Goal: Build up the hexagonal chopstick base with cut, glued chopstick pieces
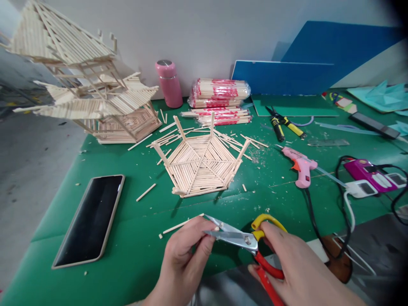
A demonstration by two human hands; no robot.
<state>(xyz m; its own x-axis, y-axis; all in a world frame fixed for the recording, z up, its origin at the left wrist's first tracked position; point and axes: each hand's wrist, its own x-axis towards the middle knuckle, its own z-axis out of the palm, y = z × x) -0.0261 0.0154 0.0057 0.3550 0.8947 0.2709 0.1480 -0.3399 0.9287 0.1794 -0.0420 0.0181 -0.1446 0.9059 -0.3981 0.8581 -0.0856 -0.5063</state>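
My right hand [296, 255] grips scissors [237, 239] with one yellow and one red handle, blades parted. The fingers of my left hand [188, 253] are pinched around a short wooden stick [217, 229]; only its pale end shows, between the blade tips, and the rest is hidden. Just behind my left hand a loose stick [178, 226] lies on the green tabletop, a tiny cut piece [160, 236] beside its end. Farther back stands a hexagonal stick platform [200, 165] with short posts rising from its corners.
A stick-built tiered pavilion [127, 100] stands back left, near a pink bottle [168, 85] and bagged sticks [221, 91]. A phone [91, 221] lies at left. On the right are a pink glue gun [301, 165] with its cord, pliers [283, 123] and a purple power strip [366, 174].
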